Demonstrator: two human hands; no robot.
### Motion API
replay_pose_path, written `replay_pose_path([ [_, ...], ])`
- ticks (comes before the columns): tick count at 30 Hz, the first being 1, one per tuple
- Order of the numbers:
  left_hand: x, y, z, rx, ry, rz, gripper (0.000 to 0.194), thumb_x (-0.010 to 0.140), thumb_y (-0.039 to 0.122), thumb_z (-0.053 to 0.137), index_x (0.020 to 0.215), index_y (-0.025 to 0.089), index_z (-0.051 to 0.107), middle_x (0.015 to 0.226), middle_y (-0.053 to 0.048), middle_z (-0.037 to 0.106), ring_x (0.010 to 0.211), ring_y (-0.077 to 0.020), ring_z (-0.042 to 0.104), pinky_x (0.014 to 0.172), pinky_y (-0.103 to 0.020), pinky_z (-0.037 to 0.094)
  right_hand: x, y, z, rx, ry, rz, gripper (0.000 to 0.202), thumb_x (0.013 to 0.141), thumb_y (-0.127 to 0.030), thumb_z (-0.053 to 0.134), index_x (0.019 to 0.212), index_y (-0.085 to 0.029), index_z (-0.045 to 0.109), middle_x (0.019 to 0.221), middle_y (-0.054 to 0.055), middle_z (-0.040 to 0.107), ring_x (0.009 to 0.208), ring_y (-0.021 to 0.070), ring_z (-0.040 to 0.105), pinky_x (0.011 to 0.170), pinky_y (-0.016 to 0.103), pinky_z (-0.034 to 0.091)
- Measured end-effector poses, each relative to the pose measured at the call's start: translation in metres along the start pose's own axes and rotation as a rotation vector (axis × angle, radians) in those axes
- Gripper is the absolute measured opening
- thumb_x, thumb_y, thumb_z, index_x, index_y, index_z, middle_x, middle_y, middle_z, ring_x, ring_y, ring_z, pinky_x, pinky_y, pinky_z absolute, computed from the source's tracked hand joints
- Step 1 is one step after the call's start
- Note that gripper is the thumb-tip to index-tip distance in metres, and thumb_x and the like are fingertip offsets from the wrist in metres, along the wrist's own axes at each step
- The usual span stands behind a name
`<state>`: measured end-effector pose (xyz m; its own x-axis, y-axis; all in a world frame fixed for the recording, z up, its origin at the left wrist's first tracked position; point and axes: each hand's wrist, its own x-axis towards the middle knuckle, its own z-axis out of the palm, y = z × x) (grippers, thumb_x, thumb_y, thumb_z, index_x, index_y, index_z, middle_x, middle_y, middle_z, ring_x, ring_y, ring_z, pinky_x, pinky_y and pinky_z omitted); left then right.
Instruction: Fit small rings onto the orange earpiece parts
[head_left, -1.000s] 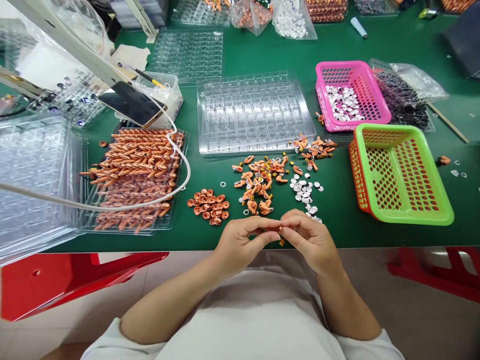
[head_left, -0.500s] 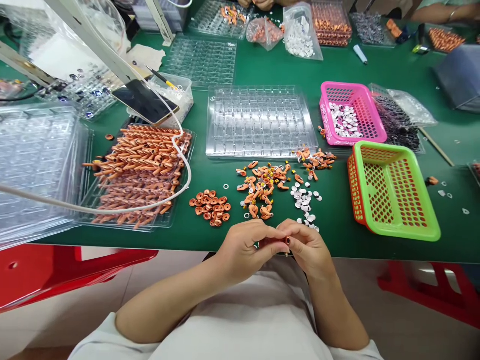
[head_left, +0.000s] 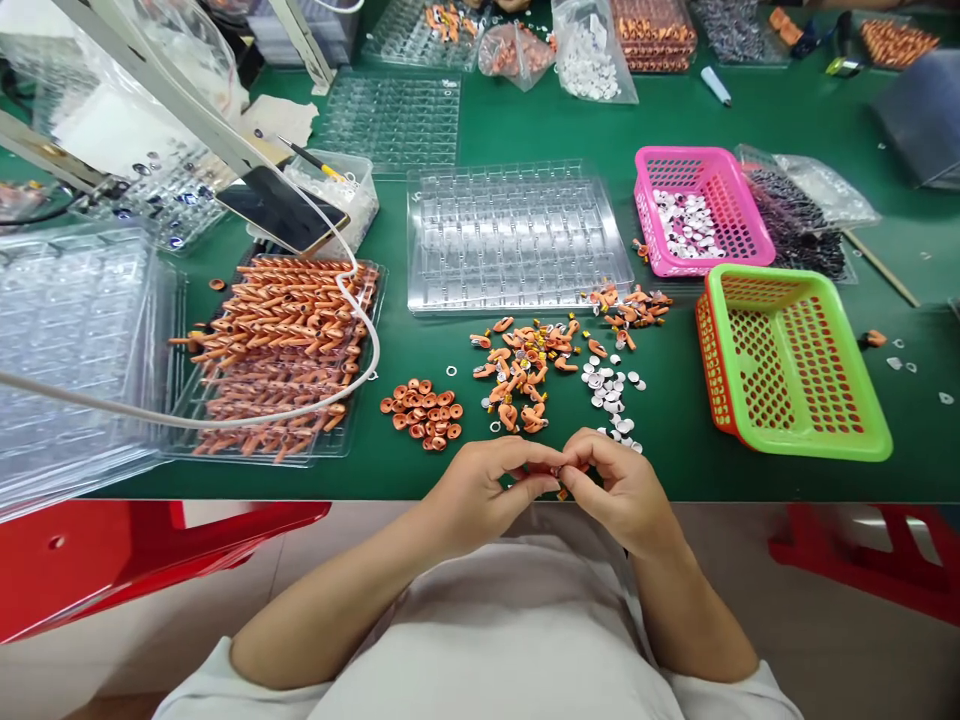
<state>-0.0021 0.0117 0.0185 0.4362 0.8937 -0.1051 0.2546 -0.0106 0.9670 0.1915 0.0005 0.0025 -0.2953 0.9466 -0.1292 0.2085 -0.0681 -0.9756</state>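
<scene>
From the head view, both hands meet at the near edge of the green desk (head_left: 675, 120), just above the person's lap. The left hand (head_left: 480, 490) and right hand (head_left: 626, 490) are pinched narrow, fingertips together, holding one small orange part (head_left: 559, 472) between them. It is too small to tell which fingers carry it, or which way its long axis runs; it seems to lie crosswise, from one hand to the other. A tiny dark-and-orange bit shows just under the fingertips at the desk edge.

The supply lies straight ahead of the hands, away from the body. The loose orange pieces (head_left: 525, 370) sit nearest, roughly centred between the two hands. The white discs (head_left: 611, 385) are forward and to the right, so the right hand is nearer them. The orange rings (head_left: 424, 412) are forward and to the left, nearer the left hand.

Beyond the pieces lies a clear tray (head_left: 517, 235) with its cells unfilled. To the left, another tray is heaped with orange sticks (head_left: 277, 345), a white cable (head_left: 360, 330) looped across it and a phone (head_left: 281, 208) propped above. To the right sit a green basket (head_left: 795, 365) and, behind it, a pink basket (head_left: 701, 210) with white discs inside.
</scene>
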Motion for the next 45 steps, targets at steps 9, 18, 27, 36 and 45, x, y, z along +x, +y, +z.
replay_pose_path([
  [9, -0.002, -0.01, 0.003, -0.186, 0.041, -0.16, 0.02, 0.083, 0.022, 0.069, 0.102, 0.019, 0.074, 0.092, -0.005, 0.077, 0.082, -0.0187, 0.073, 0.076, -0.027, 0.059, 0.005, -0.007, 0.003, -0.088, -0.004, -0.011, 0.008, 0.085, -0.016, 0.057, 0.08, -0.021, 0.062, 0.075, -0.001, 0.061, 0.065, 0.0117, 0.057, 0.057, 0.022, 0.046],
  [18, -0.008, -0.01, 0.009, -0.146, 0.129, -0.034, 0.01, 0.081, 0.019, 0.072, 0.089, 0.016, 0.076, 0.073, -0.006, 0.074, 0.066, -0.0155, 0.066, 0.062, -0.025, 0.053, 0.005, -0.004, 0.013, -0.003, 0.019, -0.042, 0.013, 0.077, -0.011, 0.056, 0.07, -0.021, 0.05, 0.07, -0.002, 0.054, 0.059, 0.0102, 0.05, 0.051, 0.021, 0.042],
  [27, -0.008, -0.014, 0.01, -0.242, 0.121, -0.169, 0.013, 0.08, 0.023, 0.072, 0.089, 0.014, 0.075, 0.079, -0.007, 0.074, 0.071, -0.0175, 0.069, 0.065, -0.026, 0.057, 0.009, 0.005, 0.017, -0.085, 0.032, -0.07, 0.012, 0.077, -0.011, 0.056, 0.071, -0.02, 0.051, 0.07, -0.002, 0.053, 0.058, 0.0096, 0.047, 0.051, 0.022, 0.038],
  [36, 0.007, -0.001, 0.0, -0.499, 0.11, -0.339, 0.014, 0.077, 0.026, 0.075, 0.084, 0.014, 0.07, 0.075, -0.001, 0.071, 0.063, -0.0102, 0.064, 0.061, -0.02, 0.056, 0.006, 0.002, -0.005, 0.017, -0.121, -0.041, 0.014, 0.088, -0.025, 0.064, 0.101, -0.022, 0.061, 0.096, 0.002, 0.062, 0.078, 0.0129, 0.059, 0.069, 0.024, 0.05],
  [45, 0.015, -0.003, 0.002, -0.6, -0.016, -0.44, 0.022, 0.073, 0.028, 0.076, 0.089, 0.013, 0.072, 0.072, 0.0, 0.07, 0.059, -0.0097, 0.063, 0.061, -0.023, 0.055, -0.002, 0.014, -0.006, 0.296, -0.015, 0.083, 0.017, 0.091, -0.03, 0.064, 0.106, -0.024, 0.061, 0.089, 0.001, 0.062, 0.076, 0.0114, 0.06, 0.067, 0.023, 0.051],
])
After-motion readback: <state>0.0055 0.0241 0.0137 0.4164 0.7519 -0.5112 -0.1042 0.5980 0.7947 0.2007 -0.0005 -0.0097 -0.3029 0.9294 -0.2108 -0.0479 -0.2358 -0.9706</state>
